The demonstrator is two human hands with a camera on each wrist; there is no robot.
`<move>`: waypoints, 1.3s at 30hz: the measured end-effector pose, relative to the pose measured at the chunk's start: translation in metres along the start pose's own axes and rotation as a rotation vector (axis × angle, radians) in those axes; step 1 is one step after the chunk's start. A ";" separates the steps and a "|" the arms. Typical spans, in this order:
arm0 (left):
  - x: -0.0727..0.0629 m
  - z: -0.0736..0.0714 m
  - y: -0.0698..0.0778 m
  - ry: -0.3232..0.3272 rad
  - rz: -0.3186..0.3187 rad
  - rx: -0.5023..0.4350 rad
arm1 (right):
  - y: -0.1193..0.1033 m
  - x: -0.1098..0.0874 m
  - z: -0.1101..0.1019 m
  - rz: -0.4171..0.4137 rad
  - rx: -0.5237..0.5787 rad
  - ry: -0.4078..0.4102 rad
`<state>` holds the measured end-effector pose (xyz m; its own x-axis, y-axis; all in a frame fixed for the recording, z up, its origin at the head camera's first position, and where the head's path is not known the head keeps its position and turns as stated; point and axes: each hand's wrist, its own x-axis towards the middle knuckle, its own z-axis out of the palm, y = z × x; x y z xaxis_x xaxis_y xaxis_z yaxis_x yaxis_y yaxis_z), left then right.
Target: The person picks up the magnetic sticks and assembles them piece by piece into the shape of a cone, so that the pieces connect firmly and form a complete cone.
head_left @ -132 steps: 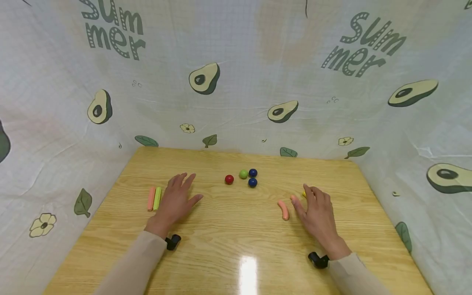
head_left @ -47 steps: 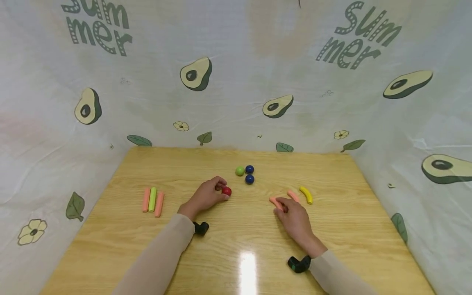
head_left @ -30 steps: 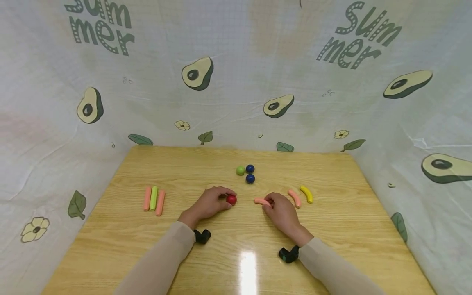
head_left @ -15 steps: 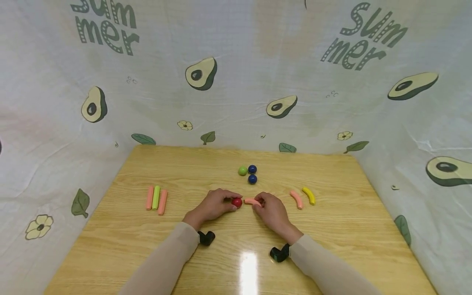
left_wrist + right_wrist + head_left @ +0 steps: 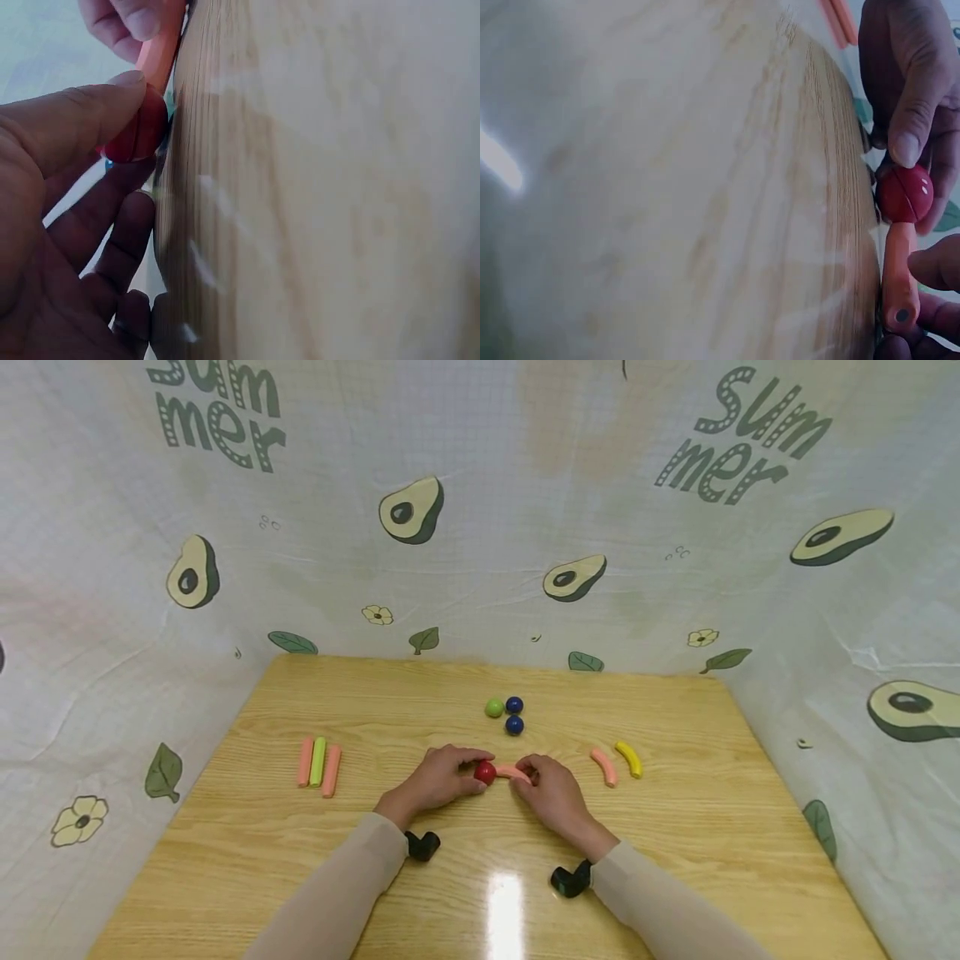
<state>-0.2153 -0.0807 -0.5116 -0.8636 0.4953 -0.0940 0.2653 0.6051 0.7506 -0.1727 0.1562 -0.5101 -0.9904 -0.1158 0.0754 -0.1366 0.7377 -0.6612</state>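
Note:
Between thumb and fingers my left hand (image 5: pixel 438 779) pinches a glossy red ball (image 5: pixel 485 772) at the middle of the table. A short curved pink stick (image 5: pixel 510 772) is pinched in my right hand (image 5: pixel 553 793), its left end against the ball. In the right wrist view the red ball (image 5: pixel 905 193) shows a seam line, and the pink stick (image 5: pixel 899 274) has a grey round spot at its near end. From the left wrist, the ball (image 5: pixel 141 129) sits under my thumb, with the stick (image 5: pixel 160 54) beyond it.
A green ball (image 5: pixel 494 707) and two dark blue balls (image 5: pixel 514 725) lie behind the hands. Right of them are another curved pink stick (image 5: pixel 603 767) and a curved yellow one (image 5: pixel 628 759). Straight sticks, two pink and one green (image 5: pixel 318 762), lie at left. A printed cloth (image 5: pixel 480 568) encloses the table.
My left hand has taken hold of the red ball and brought it nearer. My right hand has picked up a curved pink stick and carried it left until its end meets the ball.

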 end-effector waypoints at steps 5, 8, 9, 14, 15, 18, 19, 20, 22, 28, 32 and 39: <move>0.000 0.002 0.000 0.036 -0.001 -0.009 | 0.002 -0.004 -0.003 -0.009 0.015 -0.016; 0.000 0.002 0.001 0.053 0.012 0.011 | 0.003 -0.008 -0.004 -0.015 0.026 -0.035; -0.001 0.001 0.001 0.052 0.016 0.015 | 0.003 -0.009 -0.004 -0.018 0.033 -0.044; -0.002 0.001 0.003 0.037 0.021 0.006 | 0.002 -0.013 -0.005 -0.052 0.084 -0.106; -0.002 0.001 0.004 0.033 0.015 -0.002 | 0.001 -0.014 -0.005 -0.059 0.089 -0.115; -0.002 0.002 0.005 0.019 0.009 -0.022 | -0.001 -0.015 -0.005 -0.069 0.089 -0.130; -0.003 0.003 0.005 0.013 0.009 -0.034 | -0.001 -0.015 -0.004 -0.072 0.083 -0.131; -0.004 0.003 0.005 0.010 0.008 -0.049 | -0.002 -0.015 -0.004 -0.071 0.078 -0.129; -0.008 0.004 0.005 0.017 0.013 -0.076 | -0.003 -0.015 -0.004 -0.068 0.080 -0.118; -0.029 0.008 0.011 0.087 -0.040 -0.078 | -0.005 -0.010 -0.004 -0.063 0.083 -0.034; -0.037 0.017 0.016 0.073 -0.018 0.062 | -0.004 -0.003 -0.004 -0.089 0.094 -0.022; -0.041 0.031 0.021 0.045 0.082 0.243 | -0.009 0.009 0.000 -0.203 0.182 -0.176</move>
<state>-0.1613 -0.0686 -0.5121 -0.8517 0.5239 -0.0064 0.4255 0.6987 0.5751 -0.1806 0.1483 -0.5039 -0.9222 -0.3738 0.0995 -0.3095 0.5586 -0.7695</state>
